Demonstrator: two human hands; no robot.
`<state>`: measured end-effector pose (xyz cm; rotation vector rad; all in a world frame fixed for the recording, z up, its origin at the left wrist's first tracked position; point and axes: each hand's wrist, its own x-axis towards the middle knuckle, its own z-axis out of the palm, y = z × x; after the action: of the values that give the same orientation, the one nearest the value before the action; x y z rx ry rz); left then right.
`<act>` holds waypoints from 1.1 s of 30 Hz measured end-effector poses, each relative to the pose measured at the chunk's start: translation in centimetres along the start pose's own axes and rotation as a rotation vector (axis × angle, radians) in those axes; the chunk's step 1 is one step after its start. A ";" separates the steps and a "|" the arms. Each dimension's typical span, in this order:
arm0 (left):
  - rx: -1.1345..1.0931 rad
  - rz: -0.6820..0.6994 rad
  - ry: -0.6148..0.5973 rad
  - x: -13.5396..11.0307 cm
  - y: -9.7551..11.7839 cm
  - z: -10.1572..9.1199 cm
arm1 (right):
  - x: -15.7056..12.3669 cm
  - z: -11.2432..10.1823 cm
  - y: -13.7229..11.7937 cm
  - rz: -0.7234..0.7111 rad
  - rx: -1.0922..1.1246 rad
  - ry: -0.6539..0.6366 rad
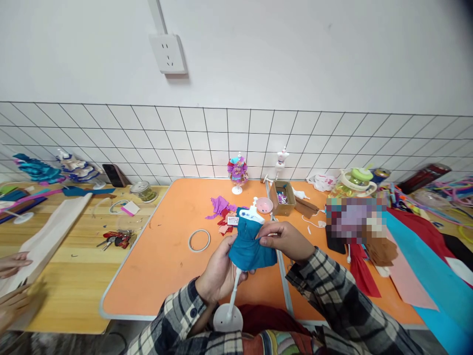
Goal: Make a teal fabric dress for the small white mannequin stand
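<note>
A small white doll mannequin [252, 214] on a stand with a round base [228, 318] is held tilted above the near edge of the orange table. Teal fabric [248, 245] wraps its body like a strapless dress. My left hand [220, 268] grips the dressed mannequin from the left and below, with its fingers partly hidden behind the fabric. On the right side, my right hand [283, 239] pinches a fold of the teal fabric at the waist between thumb and forefinger. Whether a pin is in that pinch I cannot make out.
A tape roll [199, 240], fabric scraps [219, 207], a pink bowl [264, 205] and a cardboard box [283, 198] lie on the orange table [155, 276]. Behind stands another dressed mannequin [237, 172]. Cloth sheets [417, 246] spread rightward. Another person's hands [15, 266] work at left.
</note>
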<state>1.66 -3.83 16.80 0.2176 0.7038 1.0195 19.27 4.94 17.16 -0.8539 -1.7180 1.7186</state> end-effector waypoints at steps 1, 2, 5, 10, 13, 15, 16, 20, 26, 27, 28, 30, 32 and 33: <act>0.000 -0.022 -0.020 0.0 0.0 -0.1 | 0.2 0.0 0.0 -0.008 0.006 -0.012; 0.000 -0.039 -0.038 0.1 0.0 -0.2 | 0.4 0.1 0.1 -0.004 0.022 -0.025; -0.002 -0.069 -0.072 0.4 -0.2 -0.6 | 0.9 0.1 0.3 0.021 0.076 -0.087; -0.028 -0.135 -0.146 1.0 -0.4 -1.3 | 1.6 0.1 0.4 -0.049 0.028 -0.114; -0.019 -0.159 -0.217 1.2 -0.3 -1.5 | 1.8 0.1 0.0 -0.107 -0.002 -0.154; -0.035 -0.198 -0.267 1.3 -0.2 -1.7 | 2.0 0.1 -0.3 -0.117 -0.026 -0.232; -0.050 -0.221 -0.294 1.3 -0.2 -1.7 | 2.1 0.1 -0.4 -0.113 -0.036 -0.268; -0.066 -0.307 -0.362 1.7 -0.3 -2.3 | 2.6 0.1 -0.3 -0.047 0.016 -0.392; -0.026 -0.270 -0.276 2.1 -1.7 -2.7 | 3.6 0.4 0.6 0.034 0.070 -0.430; 0.015 -0.222 -0.213 2.1 -2.0 -2.8 | 3.7 0.4 0.7 0.036 0.049 -0.401; 0.078 -0.148 -0.131 2.1 -2.3 -2.8 | 3.7 0.4 0.8 0.040 0.027 -0.372; 0.251 0.084 0.050 2.1 -2.6 -2.9 | 3.6 0.3 1.0 0.055 -0.023 -0.308; 0.385 0.350 0.163 2.1 -2.6 -3.0 | 3.4 0.3 1.2 0.038 -0.100 -0.219; 0.413 0.445 0.164 2.0 -2.5 -3.0 | 3.2 0.3 1.3 0.015 -0.149 -0.165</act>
<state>2.18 -3.87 12.44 0.6785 1.0426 1.3161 17.08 7.18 15.68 -0.8101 -1.9733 1.7296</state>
